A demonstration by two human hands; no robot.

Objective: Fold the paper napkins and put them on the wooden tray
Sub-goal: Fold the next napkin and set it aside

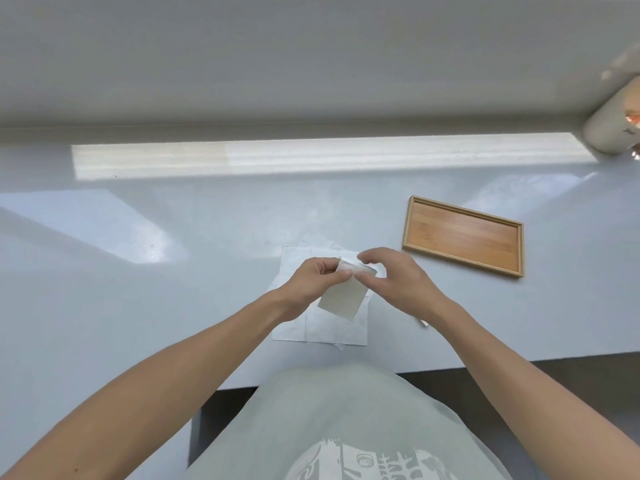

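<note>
A: Where does the wooden tray (464, 237) lie from the hands?

B: Up and to the right of them on the counter (173, 271), bare inside, its long axis running left to right with a slight tilt down toward the right. The right hand (394, 282) is plainly the nearer one; the left hand (317, 280) sits further off, across the napkin.

A: And the folded napkin (343, 299)?

B: Held between both hands just above the stack of unfolded napkins (318, 323). The left pinches its upper left edge between thumb and fingers; the right has fingertips curled onto the top right corner, pinching it too as far as I can judge.

A: So the next move?

B: Probably a short carry rightward and away from the body, best by the right hand, laying the napkin along the tray's length. No napkin is on the tray yet
</note>
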